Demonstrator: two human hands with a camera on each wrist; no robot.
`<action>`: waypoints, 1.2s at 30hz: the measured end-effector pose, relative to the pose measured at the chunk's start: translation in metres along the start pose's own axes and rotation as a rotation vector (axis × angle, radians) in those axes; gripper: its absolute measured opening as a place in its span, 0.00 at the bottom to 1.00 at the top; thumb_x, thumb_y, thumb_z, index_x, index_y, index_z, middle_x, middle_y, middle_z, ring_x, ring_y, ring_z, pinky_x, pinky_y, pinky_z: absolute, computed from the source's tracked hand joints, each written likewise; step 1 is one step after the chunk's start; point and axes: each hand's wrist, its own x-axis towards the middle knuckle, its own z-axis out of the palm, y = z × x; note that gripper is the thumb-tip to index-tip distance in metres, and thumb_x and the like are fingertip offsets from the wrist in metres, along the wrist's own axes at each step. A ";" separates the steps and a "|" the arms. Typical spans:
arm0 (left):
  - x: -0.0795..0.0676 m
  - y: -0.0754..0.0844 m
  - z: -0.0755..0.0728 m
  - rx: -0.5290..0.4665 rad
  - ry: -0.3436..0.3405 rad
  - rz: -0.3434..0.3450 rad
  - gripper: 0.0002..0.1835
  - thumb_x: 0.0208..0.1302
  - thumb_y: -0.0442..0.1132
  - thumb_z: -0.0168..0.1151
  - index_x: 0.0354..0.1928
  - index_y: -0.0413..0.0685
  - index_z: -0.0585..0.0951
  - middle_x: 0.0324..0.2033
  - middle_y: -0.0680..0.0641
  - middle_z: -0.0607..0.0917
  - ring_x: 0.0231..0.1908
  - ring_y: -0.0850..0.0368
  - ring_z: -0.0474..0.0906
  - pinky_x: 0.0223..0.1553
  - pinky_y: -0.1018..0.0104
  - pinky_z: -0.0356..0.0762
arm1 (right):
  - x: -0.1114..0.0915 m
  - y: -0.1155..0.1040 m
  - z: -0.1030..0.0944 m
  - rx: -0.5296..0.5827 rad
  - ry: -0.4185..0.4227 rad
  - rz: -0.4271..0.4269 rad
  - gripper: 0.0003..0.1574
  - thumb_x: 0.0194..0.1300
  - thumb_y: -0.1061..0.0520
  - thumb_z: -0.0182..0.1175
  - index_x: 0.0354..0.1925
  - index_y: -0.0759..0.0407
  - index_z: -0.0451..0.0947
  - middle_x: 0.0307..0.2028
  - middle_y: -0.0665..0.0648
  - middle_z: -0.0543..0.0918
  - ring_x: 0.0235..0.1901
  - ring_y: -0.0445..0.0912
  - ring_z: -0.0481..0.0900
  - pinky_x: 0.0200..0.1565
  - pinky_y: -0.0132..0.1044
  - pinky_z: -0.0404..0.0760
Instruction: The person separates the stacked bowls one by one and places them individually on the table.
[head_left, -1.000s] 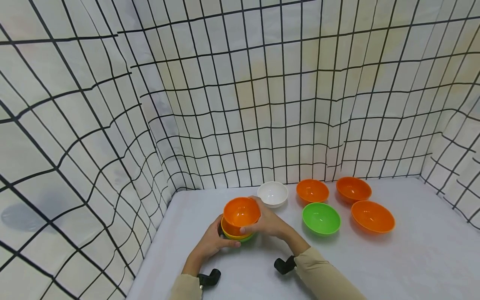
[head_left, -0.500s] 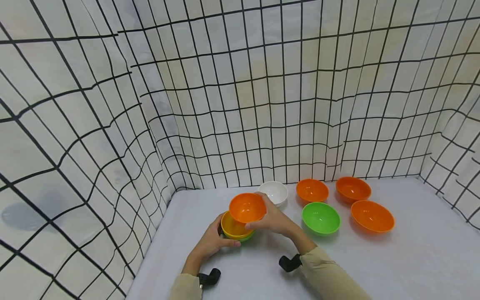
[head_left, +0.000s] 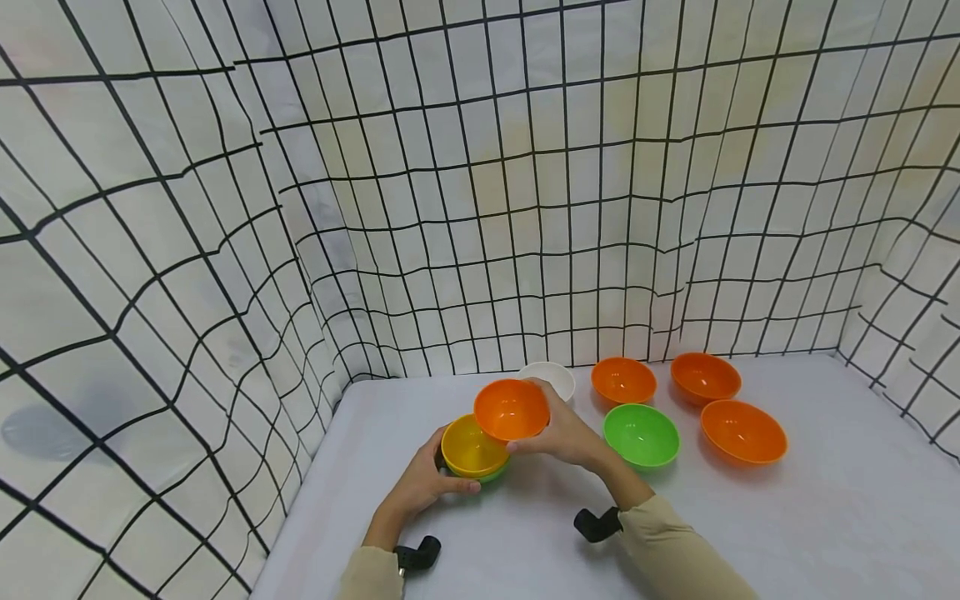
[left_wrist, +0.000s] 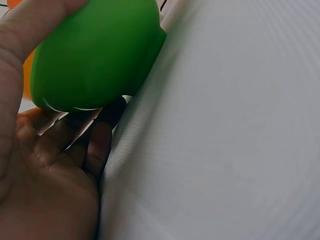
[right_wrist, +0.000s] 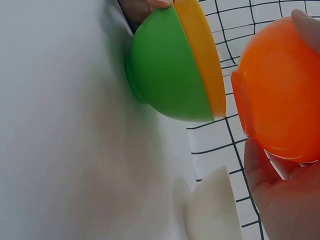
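In the head view my right hand point(head_left: 566, 429) grips an orange bowl point(head_left: 512, 410) by its side, lifted above and right of a stack. The stack is a yellow bowl point(head_left: 472, 447) nested in a green bowl point(left_wrist: 100, 55) on the table. My left hand point(head_left: 422, 477) holds this stack from the left, thumb on the near side and fingers around the far side. From the right wrist, the orange bowl's underside point(right_wrist: 280, 95) shows between thumb and fingers, apart from the stack's yellow rim point(right_wrist: 202, 60).
A white bowl point(head_left: 551, 377), partly behind my right hand, stands at the back. Further right are a second green bowl point(head_left: 641, 436) and three more orange bowls, at back middle point(head_left: 623, 381), back right point(head_left: 705, 377) and right point(head_left: 744, 432). Black-lined white sheets wall the table point(head_left: 840, 500).
My right hand has lifted the orange bowl out of the yellow bowl and moved it up and to the right. The left hand stays on the stack.
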 end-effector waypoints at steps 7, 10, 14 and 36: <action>0.000 0.000 0.000 -0.003 -0.002 0.001 0.56 0.43 0.45 0.86 0.75 0.59 0.64 0.70 0.53 0.74 0.73 0.47 0.66 0.79 0.37 0.52 | -0.011 0.005 -0.008 -0.041 0.017 0.029 0.70 0.47 0.45 0.81 0.78 0.51 0.51 0.69 0.55 0.72 0.64 0.53 0.73 0.65 0.55 0.79; 0.001 -0.001 0.000 0.000 -0.001 0.001 0.56 0.43 0.46 0.86 0.75 0.59 0.64 0.71 0.53 0.73 0.74 0.47 0.66 0.79 0.37 0.52 | -0.015 0.009 -0.011 -0.041 0.024 0.050 0.71 0.46 0.45 0.82 0.78 0.50 0.51 0.69 0.53 0.72 0.64 0.53 0.73 0.64 0.54 0.80; 0.002 -0.002 0.000 -0.003 0.000 0.004 0.57 0.43 0.45 0.86 0.76 0.58 0.64 0.71 0.51 0.73 0.74 0.45 0.65 0.79 0.37 0.51 | -0.022 0.013 -0.015 -0.045 0.044 0.060 0.71 0.45 0.45 0.82 0.78 0.49 0.52 0.68 0.53 0.72 0.63 0.53 0.74 0.63 0.54 0.81; 0.003 0.000 -0.001 -0.015 0.061 -0.030 0.58 0.43 0.45 0.86 0.77 0.55 0.63 0.74 0.48 0.70 0.77 0.43 0.60 0.79 0.38 0.50 | -0.044 0.030 -0.014 -0.071 0.051 0.101 0.76 0.45 0.44 0.82 0.80 0.53 0.46 0.72 0.55 0.68 0.68 0.54 0.70 0.67 0.58 0.75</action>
